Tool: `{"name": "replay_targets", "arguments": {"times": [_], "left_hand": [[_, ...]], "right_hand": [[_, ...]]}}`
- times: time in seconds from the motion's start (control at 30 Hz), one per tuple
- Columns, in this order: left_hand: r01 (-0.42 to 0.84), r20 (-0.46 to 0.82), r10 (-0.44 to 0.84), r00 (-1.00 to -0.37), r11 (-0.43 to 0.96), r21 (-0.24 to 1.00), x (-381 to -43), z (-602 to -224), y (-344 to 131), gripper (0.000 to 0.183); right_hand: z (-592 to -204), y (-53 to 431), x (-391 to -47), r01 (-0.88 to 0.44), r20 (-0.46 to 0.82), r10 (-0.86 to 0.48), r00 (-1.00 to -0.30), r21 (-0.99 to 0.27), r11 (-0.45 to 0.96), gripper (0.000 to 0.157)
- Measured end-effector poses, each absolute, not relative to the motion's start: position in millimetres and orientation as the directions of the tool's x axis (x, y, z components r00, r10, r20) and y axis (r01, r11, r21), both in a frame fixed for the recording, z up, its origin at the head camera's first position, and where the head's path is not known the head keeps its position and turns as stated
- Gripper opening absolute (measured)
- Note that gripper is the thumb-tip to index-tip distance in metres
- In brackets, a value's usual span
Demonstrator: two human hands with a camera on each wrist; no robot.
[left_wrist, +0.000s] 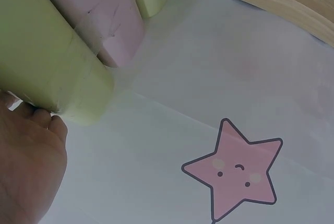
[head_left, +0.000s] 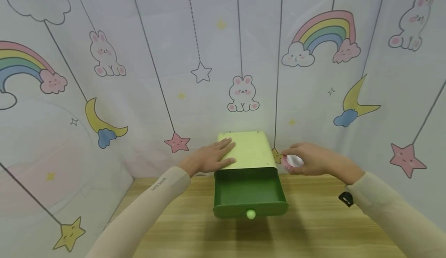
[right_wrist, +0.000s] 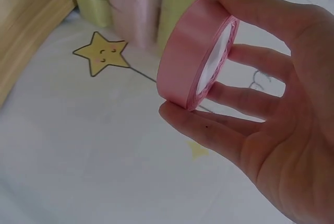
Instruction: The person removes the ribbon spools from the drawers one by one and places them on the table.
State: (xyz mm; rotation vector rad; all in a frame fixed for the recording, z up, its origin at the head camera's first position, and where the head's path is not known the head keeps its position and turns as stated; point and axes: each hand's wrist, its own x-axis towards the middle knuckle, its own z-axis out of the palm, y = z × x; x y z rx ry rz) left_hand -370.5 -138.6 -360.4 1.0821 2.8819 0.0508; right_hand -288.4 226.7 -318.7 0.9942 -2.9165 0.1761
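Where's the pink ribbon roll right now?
In the head view, the pink ribbon roll is held by the right hand, just to the right of the drawer unit.

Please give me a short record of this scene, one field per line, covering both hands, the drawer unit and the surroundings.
Left hand: fingers rest on top of the drawer unit
Right hand: holds a pink ribbon roll between thumb and fingers, to the right of the unit
Drawer: green drawer pulled out, with a light green knob on its front
Unit colours: pale yellow-green and pink sections
Surface: wood-grain tabletop
Background: pale printed backdrop
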Motion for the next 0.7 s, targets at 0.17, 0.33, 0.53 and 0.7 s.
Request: {"name": "replay_targets", "arguments": {"times": [0.17,0.33,0.53,0.7], "left_hand": [[0.652,-0.053,0.654,-0.755,0.757,0.049,-372,-361,-138,0.083],[0.65,-0.056,0.651,-0.757,0.759,0.049,-373,-363,-138,0.083],[0.644,-0.059,0.646,-0.761,0.763,0.05,-373,-363,-139,0.084],[0.643,-0.055,0.646,-0.762,0.764,0.053,-372,-362,-139,0.083]], "right_hand": [[-331,234,-297,-0.608,0.082,-0.602,-0.794,-0.106,0.787,0.051],[-349,240,-308,-0.622,0.1,-0.614,-0.783,-0.138,0.771,0.044],[-371,241,-320,-0.621,0.083,-0.616,-0.784,-0.134,0.772,0.045],[-390,237,-327,-0.602,0.057,-0.6,-0.798,-0.115,0.79,0.047]]}}
